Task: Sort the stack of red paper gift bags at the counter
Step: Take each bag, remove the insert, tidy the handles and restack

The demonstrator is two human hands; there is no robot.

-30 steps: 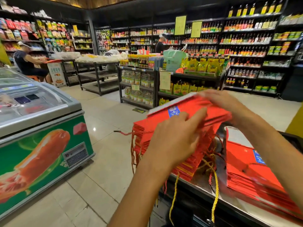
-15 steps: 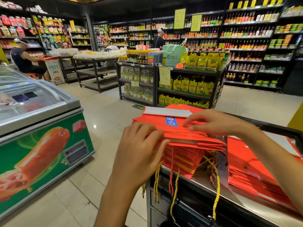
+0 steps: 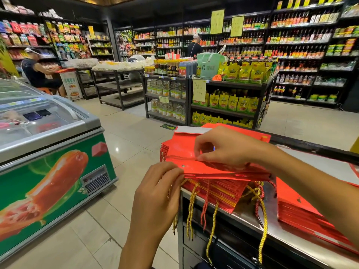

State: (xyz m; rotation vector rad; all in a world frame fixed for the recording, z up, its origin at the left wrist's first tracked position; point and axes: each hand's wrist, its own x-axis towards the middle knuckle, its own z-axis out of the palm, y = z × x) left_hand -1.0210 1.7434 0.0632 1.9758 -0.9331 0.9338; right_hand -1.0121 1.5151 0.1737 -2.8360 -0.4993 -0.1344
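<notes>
From the head view, a stack of red paper gift bags point(image 3: 211, 183) lies flat on the near left corner of a metal desk point(image 3: 250, 220), its left edge reaching just past the desk's corner. Yellow and red cord handles point(image 3: 191, 206) hang from the stack down over the desk's front edge.

The left hand point(image 3: 158, 195) is at the stack's near left corner; its fingers curl in and its grip pinches the edge of the top bags there. The right hand point(image 3: 229, 147) reaches in from the right and rests on top of the stack, thumb and forefinger drawn close together in a narrow grip on the upper fold of the top bag point(image 3: 180, 152). A white strip shows along the far edge of the stack, just beyond the right hand.

A second pile of red bags point(image 3: 297, 208) lies on the desk to the right, apart from the first stack and partly hidden by the right forearm.

To the left on the tiled floor stands a chest freezer point(image 3: 58, 171) with a glass lid and a sausage picture on its green side. Beyond it, shop shelves point(image 3: 223, 94) carry yellow pouches, jars and bottles. One person point(image 3: 37, 70) sits at far left, and another stands by the back shelves.
</notes>
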